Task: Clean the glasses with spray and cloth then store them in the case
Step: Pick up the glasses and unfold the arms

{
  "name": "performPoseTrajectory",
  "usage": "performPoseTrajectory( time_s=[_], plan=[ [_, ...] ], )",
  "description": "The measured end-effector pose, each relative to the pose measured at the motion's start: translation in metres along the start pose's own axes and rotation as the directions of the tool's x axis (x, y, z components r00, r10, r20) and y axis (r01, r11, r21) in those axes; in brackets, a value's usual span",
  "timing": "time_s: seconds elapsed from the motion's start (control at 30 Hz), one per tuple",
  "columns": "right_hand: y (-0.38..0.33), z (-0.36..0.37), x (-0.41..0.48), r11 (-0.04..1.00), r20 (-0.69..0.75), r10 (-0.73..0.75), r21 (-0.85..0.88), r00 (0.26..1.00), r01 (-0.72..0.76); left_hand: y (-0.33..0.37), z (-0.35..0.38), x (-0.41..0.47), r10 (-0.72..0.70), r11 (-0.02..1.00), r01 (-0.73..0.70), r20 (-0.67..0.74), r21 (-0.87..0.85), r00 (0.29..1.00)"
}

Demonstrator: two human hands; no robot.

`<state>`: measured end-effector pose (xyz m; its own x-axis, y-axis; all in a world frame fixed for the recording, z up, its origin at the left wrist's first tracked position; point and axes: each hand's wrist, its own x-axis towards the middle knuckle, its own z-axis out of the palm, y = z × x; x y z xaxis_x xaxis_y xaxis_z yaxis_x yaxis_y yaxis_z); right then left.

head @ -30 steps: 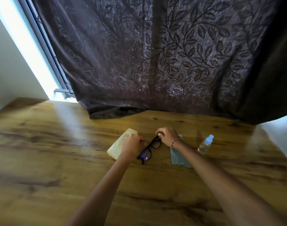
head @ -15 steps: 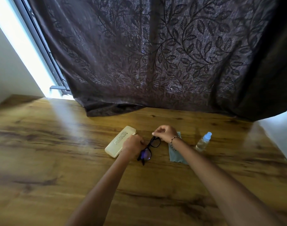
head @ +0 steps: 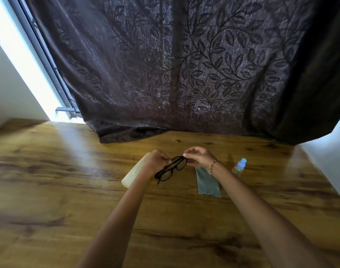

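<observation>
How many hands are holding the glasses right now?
2. The left hand grips the glasses at their left side; the right hand pinches the frame's far right end.

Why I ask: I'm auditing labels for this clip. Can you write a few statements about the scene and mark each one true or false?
1. The left hand and right hand both hold the glasses. True.
2. The bottle is in the right hand. False: it stands untouched on the table, to the right of the cloth.
3. The cloth lies flat on the table by the right wrist. True.
4. The case is open with the glasses inside. False: it lies shut on the table, partly behind the left wrist, and the glasses are in the hands.
</observation>
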<state>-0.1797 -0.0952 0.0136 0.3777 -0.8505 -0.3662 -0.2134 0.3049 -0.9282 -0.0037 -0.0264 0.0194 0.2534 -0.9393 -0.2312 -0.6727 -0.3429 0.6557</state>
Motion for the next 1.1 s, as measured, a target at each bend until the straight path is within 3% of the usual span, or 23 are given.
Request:
performPoseTrajectory(
  time_s=[0.07,0.2,0.5,0.63,0.93,1.1],
  plan=[
    [-0.005,-0.006,0.000,1.000,0.016,0.007,0.022,1.000,-0.007,0.004,-0.003,0.003,-0.008,1.000,0.008,-0.061,-0.002,0.998],
    [-0.010,-0.021,-0.003,1.000,0.061,0.003,0.021,0.998,-0.004,0.002,-0.009,0.009,-0.062,0.985,0.035,-0.158,-0.169,0.986],
    [-0.003,-0.033,-0.009,0.970,0.177,0.042,-0.241,0.983,0.002,-0.008,-0.019,0.016,-0.259,0.830,0.103,-0.215,-0.549,0.942],
    [0.001,-0.029,-0.004,0.952,0.126,0.017,-0.307,0.992,0.022,-0.008,-0.021,0.017,-0.283,0.782,0.096,-0.214,-0.616,0.935],
    [-0.002,-0.022,-0.002,0.936,-0.060,-0.076,-0.349,0.995,0.051,-0.010,-0.021,0.010,-0.215,0.776,0.038,-0.207,-0.629,0.954],
    [-0.002,-0.018,0.000,0.966,-0.166,-0.081,-0.254,0.983,0.037,-0.011,-0.022,0.010,-0.180,0.765,-0.002,-0.216,-0.644,0.960]
  ],
)
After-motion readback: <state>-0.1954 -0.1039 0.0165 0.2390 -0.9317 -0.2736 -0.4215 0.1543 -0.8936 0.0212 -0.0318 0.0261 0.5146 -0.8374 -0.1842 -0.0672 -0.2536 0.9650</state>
